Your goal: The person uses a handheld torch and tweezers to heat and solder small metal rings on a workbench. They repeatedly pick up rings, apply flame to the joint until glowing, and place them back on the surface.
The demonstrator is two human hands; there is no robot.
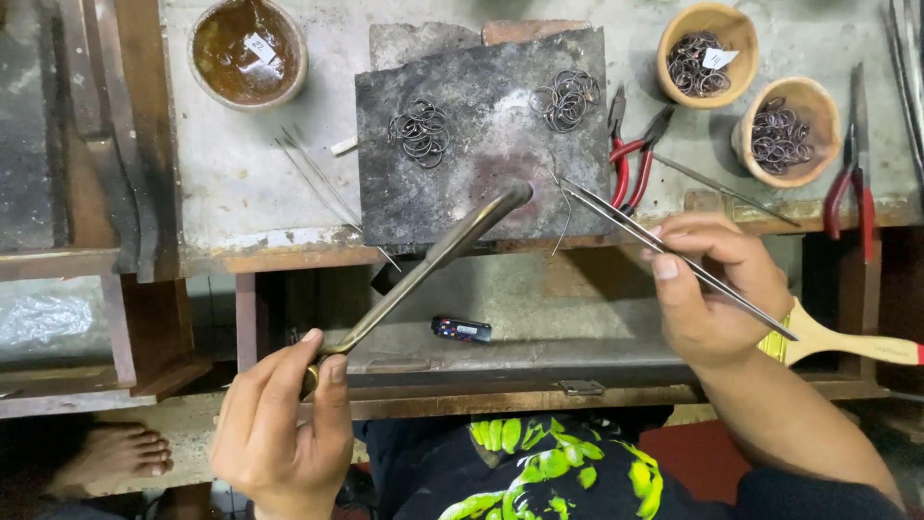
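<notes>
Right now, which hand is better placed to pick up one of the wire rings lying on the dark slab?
Probably the right hand: it holds long tweezers whose tips rest on the soldering slab near the right ring pile. The left hand grips the torch pipe.

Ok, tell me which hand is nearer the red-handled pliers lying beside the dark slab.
Right. The right hand, holding tweezers, sits just below the red-handled pliers. The left hand, gripping the torch, is far off at lower left.

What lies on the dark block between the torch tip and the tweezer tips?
Head view: only bare scorched block between the torch tip and the tweezers; both ring piles lie farther back.
</notes>
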